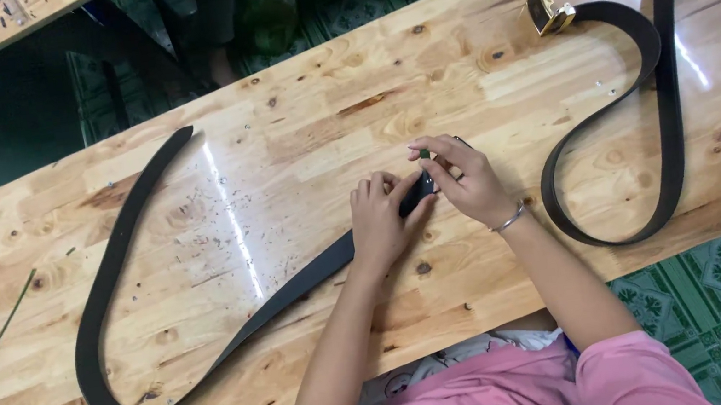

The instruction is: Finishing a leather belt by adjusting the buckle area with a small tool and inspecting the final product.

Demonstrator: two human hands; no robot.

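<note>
- The wooden desk (296, 137) runs slantwise across your view, its pale knotted boards catching glare, with small specks of debris near its middle.
- The long dark belt (109, 263) loops from about 11 o'clock of your hands, down round 8 o'clock, and back up to them (its near end lies under your fingers).
- A second dark belt (658, 98) curls at 3 o'clock, well apart from your hands, its gold buckle (549, 10) lying toward 1 o'clock.
- Your left hand (378, 219) presses down on the belt's end at the desk's centre, its grip clenched on the strap.
- Your right hand (460, 180), a thin bracelet (508, 218) at the wrist, touches the same end; its grip pinches a small dark piece (425, 157) between the fingertips (too small to tell what).
</note>
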